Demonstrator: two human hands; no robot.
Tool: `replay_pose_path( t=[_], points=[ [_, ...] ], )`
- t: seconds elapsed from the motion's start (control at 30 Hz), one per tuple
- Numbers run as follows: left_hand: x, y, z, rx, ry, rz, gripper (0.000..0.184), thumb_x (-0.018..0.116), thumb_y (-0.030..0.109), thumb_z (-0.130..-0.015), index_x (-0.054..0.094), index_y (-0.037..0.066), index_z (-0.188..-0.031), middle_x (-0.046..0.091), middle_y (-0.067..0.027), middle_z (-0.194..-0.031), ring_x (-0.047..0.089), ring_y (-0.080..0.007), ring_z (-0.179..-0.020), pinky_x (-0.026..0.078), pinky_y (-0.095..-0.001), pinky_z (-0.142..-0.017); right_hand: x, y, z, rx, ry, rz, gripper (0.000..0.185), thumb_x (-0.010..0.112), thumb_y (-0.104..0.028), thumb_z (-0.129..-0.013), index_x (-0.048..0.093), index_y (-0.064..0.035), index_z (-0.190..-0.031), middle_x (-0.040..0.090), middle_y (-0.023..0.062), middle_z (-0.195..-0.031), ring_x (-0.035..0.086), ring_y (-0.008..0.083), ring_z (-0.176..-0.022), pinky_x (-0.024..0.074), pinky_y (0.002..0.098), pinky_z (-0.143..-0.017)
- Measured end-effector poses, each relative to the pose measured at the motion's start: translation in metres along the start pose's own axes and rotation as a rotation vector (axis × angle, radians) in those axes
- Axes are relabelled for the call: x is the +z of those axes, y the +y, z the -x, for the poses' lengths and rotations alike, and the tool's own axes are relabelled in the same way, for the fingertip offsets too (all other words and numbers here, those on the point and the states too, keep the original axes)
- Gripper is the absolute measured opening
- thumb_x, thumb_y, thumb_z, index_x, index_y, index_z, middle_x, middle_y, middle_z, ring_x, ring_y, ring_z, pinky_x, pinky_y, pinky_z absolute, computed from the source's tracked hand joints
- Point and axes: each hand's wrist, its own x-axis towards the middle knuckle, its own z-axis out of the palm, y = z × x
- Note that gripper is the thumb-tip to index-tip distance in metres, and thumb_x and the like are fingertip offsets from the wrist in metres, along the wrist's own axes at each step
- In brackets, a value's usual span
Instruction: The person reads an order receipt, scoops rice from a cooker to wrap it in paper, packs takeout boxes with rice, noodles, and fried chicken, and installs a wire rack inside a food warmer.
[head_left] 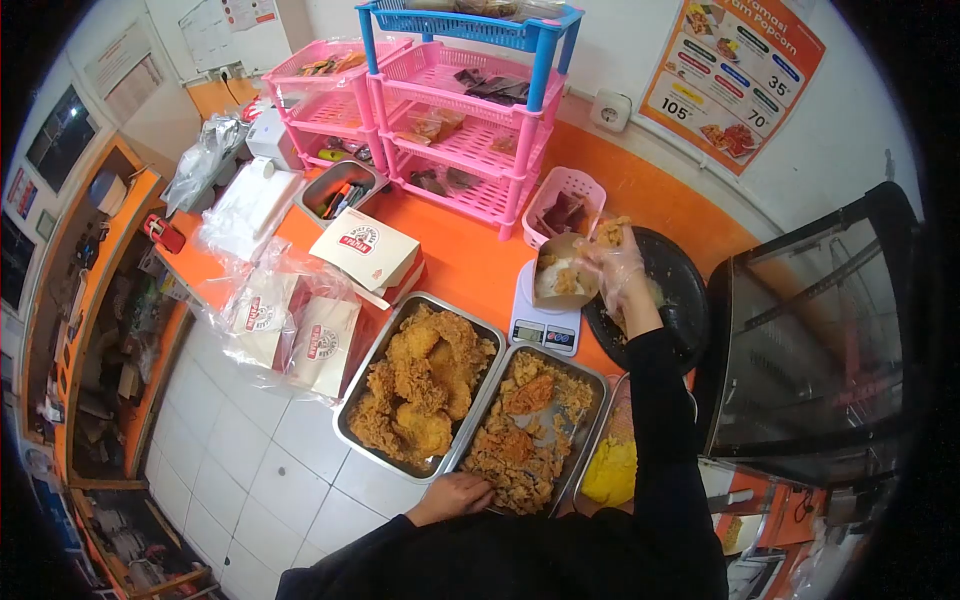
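Observation:
My right hand (618, 268), in a clear plastic glove, pinches a piece of fried chicken (610, 232) above the right rim of a paper bowl (560, 295). White rice and some crumbly fried bits lie in the bowl, which sits on a small kitchen scale (545, 333). Beneath my right forearm is a round black pan (680, 290). My bare left hand (458, 497) rests with curled fingers on the near-left rim of a metal tray (597, 400) of fried crumbs and broken chicken pieces. Left of that tray, another metal tray (345, 418) holds large fried chicken pieces.
A pink basket (545, 190) stands behind the scale, beside tiered pink racks (515, 195). Printed boxes (365, 250) and bagged boxes (325, 345) are on the left. A dark glass cabinet (810, 330) bounds the right. Something yellow (610, 472) lies below my right arm.

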Motion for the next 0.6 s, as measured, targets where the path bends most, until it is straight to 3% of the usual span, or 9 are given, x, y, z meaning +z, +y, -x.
replay_pose_path(
  t=[0.1,0.2,0.3,0.4,0.43,0.53,0.6],
  points=[
    [0.000,0.000,0.000,0.008,0.034,0.032,0.012,0.066,0.020,-0.078,0.060,0.010,-0.082,0.059,-0.0032,-0.076,0.062,-0.0201,-0.068,0.051,-0.0319,-0.058,-0.010,0.005,-0.010,0.011,0.024,-0.105,0.074,0.057,0.010,-0.074,0.024,-0.0120,-0.136,0.051,0.0126,-0.111,0.059,0.0283,-0.101,0.0511,0.0434,-0.080],
    [0.001,-0.001,0.001,0.005,0.030,0.031,0.012,0.066,0.020,-0.078,0.060,0.010,-0.083,0.059,-0.0035,-0.076,0.062,-0.0206,-0.068,0.051,-0.0321,-0.058,-0.025,0.004,-0.006,0.005,-0.166,-0.217,0.070,0.058,0.007,-0.072,0.029,-0.0117,-0.133,0.053,0.0131,-0.107,0.059,0.0284,-0.100,0.0523,0.0444,-0.079],
    [0.000,0.000,-0.001,0.003,0.037,0.039,0.012,0.065,0.019,-0.079,0.059,0.009,-0.081,0.059,-0.0043,-0.075,0.061,-0.0217,-0.068,0.051,-0.0330,-0.058,-0.025,0.003,-0.004,-0.023,-0.216,-0.257,0.064,0.058,0.003,-0.070,0.037,-0.0109,-0.129,0.055,0.0122,-0.101,0.060,0.0270,-0.097,0.0526,0.0434,-0.077],
    [-0.004,0.001,-0.002,-0.004,0.041,0.052,0.012,0.065,0.018,-0.079,0.058,0.009,-0.078,0.058,-0.0050,-0.073,0.061,-0.0229,-0.067,0.050,-0.0342,-0.058,-0.023,0.002,0.008,-0.130,-0.145,-0.095,0.055,0.058,0.003,-0.070,0.044,-0.0082,-0.122,0.056,0.0106,-0.096,0.060,0.0241,-0.091,0.0532,0.0401,-0.071],
    [-0.006,0.002,-0.003,-0.013,0.032,0.049,0.012,0.065,0.018,-0.078,0.058,0.009,-0.077,0.057,-0.0051,-0.072,0.060,-0.0233,-0.066,0.050,-0.0345,-0.057,-0.020,-0.006,0.031,-0.135,-0.187,-0.086,0.050,0.059,0.004,-0.066,0.048,-0.0073,-0.113,0.056,0.0084,-0.092,0.060,0.0218,-0.084,0.0525,0.0350,-0.067],
    [0.000,0.001,-0.002,-0.021,0.058,0.049,0.012,0.066,0.017,-0.077,0.058,0.009,-0.074,0.056,-0.0047,-0.069,0.059,-0.0234,-0.062,0.048,-0.0344,-0.054,-0.041,0.008,0.086,-0.197,-0.565,0.087,0.037,0.063,-0.004,-0.066,0.050,-0.0089,-0.100,0.055,0.0081,-0.093,0.059,0.0258,-0.093,0.0495,0.0363,-0.080],
    [0.006,-0.001,-0.001,-0.007,0.106,0.053,0.013,0.067,0.017,-0.076,0.057,0.009,-0.072,0.055,-0.0043,-0.067,0.059,-0.0225,-0.061,0.048,-0.0342,-0.053,-0.064,0.035,0.110,-0.197,-0.724,0.710,0.038,0.071,-0.013,-0.063,0.054,-0.0088,-0.097,0.055,0.0082,-0.092,0.059,0.0251,-0.088,0.0488,0.0364,-0.078]
  ],
)
